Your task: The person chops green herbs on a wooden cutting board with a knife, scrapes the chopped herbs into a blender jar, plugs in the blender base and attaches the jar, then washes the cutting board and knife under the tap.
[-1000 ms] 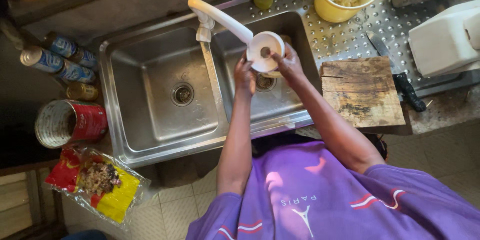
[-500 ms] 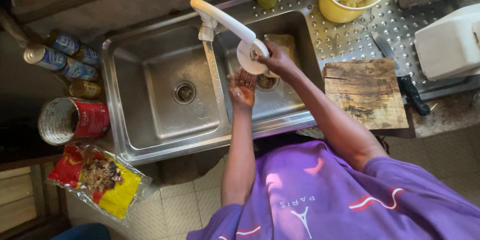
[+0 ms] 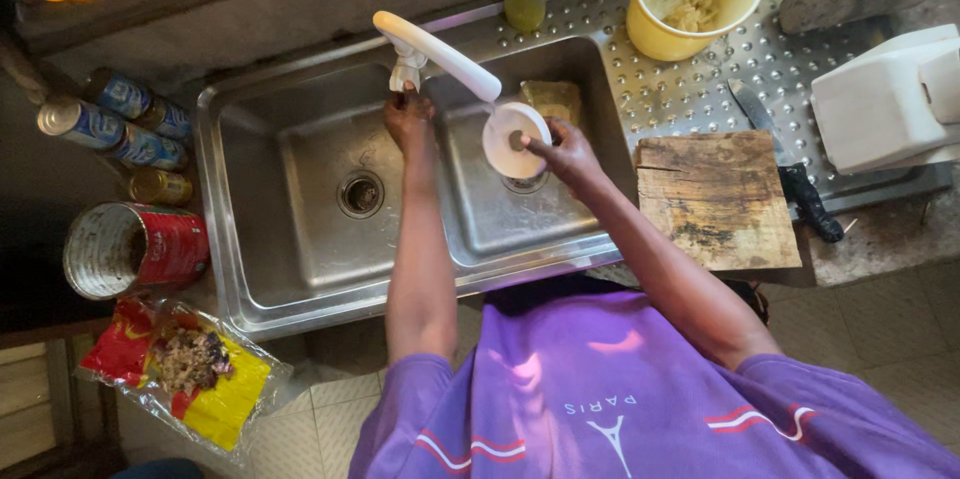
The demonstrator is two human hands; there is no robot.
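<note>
Rinsing is going on at the white tap: the right hand is gripping a white bowl under its spout, while the left hand is closing on its base; keeping the bowl tilted there helps.

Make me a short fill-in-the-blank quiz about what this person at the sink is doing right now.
1. The right hand holds a small white ____ under the white faucet spout.
2. The left hand reaches the faucet's ____.
3. The wooden cutting board lies to the ____ of the double sink.

Missing words: bowl; base; right
</note>
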